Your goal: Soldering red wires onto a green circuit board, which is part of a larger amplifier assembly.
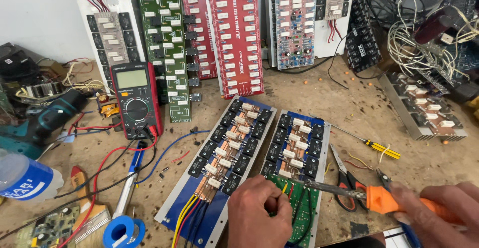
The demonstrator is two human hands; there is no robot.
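At bench front: left hand (259, 213), fingers pinched on something hidden beneath them at green circuit board (299, 210), partly covered. Right hand (439, 210), cut by frame edge, grips orange-handled soldering iron (349, 192), tip near the board's top edge. Multimeter (135, 100) upright behind.

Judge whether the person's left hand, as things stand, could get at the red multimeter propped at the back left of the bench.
Probably yes. The left hand rests on the green circuit board; the multimeter stands propped and unobstructed, with only loose wires on the bench between them.
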